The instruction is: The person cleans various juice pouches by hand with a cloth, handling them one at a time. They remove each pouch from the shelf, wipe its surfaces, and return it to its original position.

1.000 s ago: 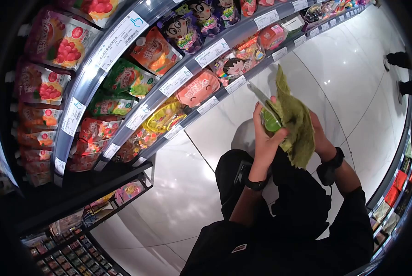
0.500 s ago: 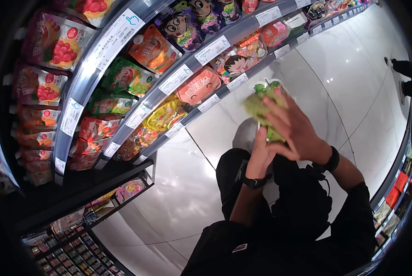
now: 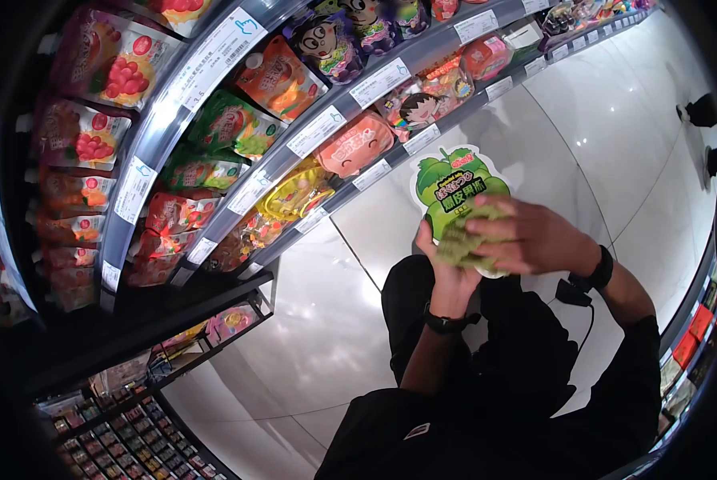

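A green apple-shaped snack packet (image 3: 453, 186) with white edging faces me, held upright from below by my left hand (image 3: 443, 276). My right hand (image 3: 534, 237) presses a crumpled green cloth (image 3: 472, 238) against the packet's lower front. Both wrists wear black bands. The packet's lower part is hidden behind the cloth and fingers.
Curved grey shelves (image 3: 326, 120) with white price tags run along the left, stocked with several bright snack bags. A lower rack (image 3: 134, 432) holds small items. Glossy white floor tiles (image 3: 614, 120) spread to the right. Another person's dark shoes (image 3: 704, 112) stand far right.
The packet turned from edge-on to face me. The cloth, first hanging loose over my right hand, is now bunched and moved down onto the packet's lower front.
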`<control>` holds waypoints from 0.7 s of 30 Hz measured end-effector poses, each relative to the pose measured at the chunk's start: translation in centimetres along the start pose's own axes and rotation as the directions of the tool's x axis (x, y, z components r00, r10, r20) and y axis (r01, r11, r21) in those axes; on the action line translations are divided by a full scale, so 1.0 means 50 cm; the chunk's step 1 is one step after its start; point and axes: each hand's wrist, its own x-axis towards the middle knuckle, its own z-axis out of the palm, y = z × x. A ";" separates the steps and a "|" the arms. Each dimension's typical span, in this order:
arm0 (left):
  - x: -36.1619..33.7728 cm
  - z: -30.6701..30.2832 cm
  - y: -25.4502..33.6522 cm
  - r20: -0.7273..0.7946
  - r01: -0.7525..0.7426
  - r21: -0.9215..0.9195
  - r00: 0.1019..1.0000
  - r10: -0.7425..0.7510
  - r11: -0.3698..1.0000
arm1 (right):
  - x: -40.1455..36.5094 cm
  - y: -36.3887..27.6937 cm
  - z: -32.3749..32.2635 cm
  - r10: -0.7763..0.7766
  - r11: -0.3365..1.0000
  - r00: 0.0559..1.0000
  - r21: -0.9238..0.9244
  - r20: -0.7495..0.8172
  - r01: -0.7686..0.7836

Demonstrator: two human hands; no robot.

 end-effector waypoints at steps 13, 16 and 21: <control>-0.025 0.035 0.022 0.016 0.117 0.380 0.991 -0.133 0.918 | 0.034 -0.057 -0.039 0.068 0.996 0.997 -0.055 0.021 -0.067; -0.029 0.044 0.022 0.246 0.147 0.158 0.952 -0.183 0.977 | 0.001 -0.052 -0.075 0.170 0.980 0.984 -0.117 0.049 -0.163; -0.014 0.099 -0.001 0.241 0.018 0.463 0.959 -0.145 0.886 | 0.008 -0.051 -0.081 0.468 0.869 0.869 -0.097 -0.163 -0.486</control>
